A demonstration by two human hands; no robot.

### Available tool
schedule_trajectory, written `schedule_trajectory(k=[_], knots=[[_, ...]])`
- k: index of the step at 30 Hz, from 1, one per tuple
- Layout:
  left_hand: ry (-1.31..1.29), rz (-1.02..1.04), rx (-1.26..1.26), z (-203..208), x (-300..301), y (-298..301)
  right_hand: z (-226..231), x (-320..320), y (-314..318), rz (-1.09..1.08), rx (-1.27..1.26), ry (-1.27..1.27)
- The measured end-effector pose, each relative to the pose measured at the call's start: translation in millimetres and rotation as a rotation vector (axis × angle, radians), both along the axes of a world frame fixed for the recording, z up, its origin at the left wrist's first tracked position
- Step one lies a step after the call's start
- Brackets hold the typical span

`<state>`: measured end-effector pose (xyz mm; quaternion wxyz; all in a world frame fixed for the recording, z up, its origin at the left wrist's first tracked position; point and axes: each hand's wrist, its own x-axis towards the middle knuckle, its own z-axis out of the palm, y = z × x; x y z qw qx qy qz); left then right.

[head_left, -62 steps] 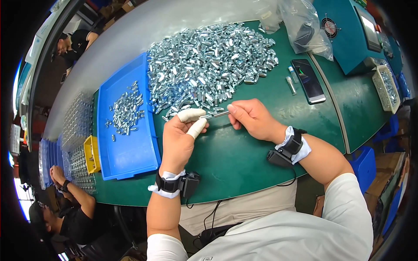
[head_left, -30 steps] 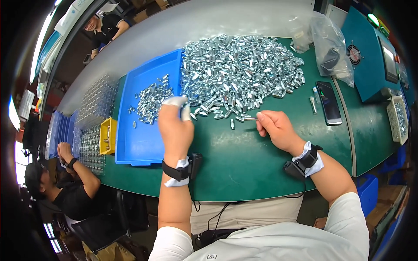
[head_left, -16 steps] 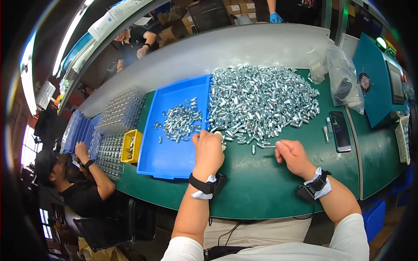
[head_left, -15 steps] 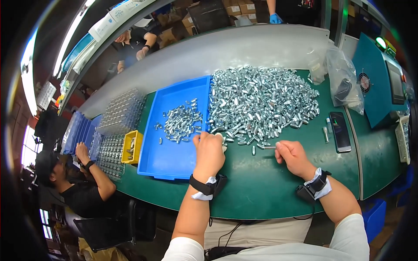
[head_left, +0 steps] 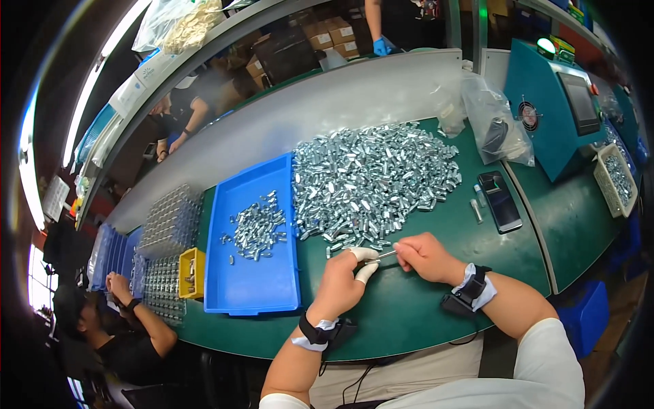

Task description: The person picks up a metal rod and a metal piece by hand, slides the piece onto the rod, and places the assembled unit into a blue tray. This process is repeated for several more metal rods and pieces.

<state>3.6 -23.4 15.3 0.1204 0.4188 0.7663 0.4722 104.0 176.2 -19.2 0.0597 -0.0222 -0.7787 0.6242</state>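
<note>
My left hand (head_left: 338, 285), with white covers on its thumb and forefinger, is closed in a pinch just in front of the heap of small shiny metal parts (head_left: 375, 184). What lies between those fingertips is too small to make out. Closed round a thin metal rod (head_left: 387, 255), my right hand (head_left: 429, 258) points it leftward. The rod's far end meets the left fingertips. Left of the heap, a blue tray (head_left: 251, 298) holds a smaller pile of similar metal parts (head_left: 257, 230).
A phone (head_left: 501, 202) and a small clear tube (head_left: 476, 210) lie right of the heap. Beyond them are a plastic bag (head_left: 496, 123), a teal machine (head_left: 545, 109) and a white basket (head_left: 599, 178). A yellow bin (head_left: 193, 274) and clear trays of parts (head_left: 172, 221) stand left. Co-workers sit nearby.
My left hand has left the blue tray's right edge and come across to the rod's tip. My right hand keeps the rod. The whole view has shifted.
</note>
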Motion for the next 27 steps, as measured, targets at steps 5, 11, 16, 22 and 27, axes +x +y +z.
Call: schedule_trajectory(k=[5,11,16,22,27], knots=[[-0.058,0.030,0.012,-3.5,0.0,-0.7,5.7,-2.2,-2.3,0.056,0.055,-0.013],[-0.220,0.007,0.072,-15.7,-2.6,-0.2,-2.9,-3.1,-2.4,0.039,0.013,-0.011],[-0.373,0.022,0.043,-24.1,-4.9,3.8,0.0,-1.4,-1.4,0.053,-0.004,-0.028],[-0.040,0.018,0.036,-16.2,-2.0,3.2,2.2,-1.7,-2.8,0.028,0.008,-0.042],[-0.371,-0.021,0.084,-27.9,7.2,6.9,3.3,5.1,-3.5,0.094,0.039,-0.026]])
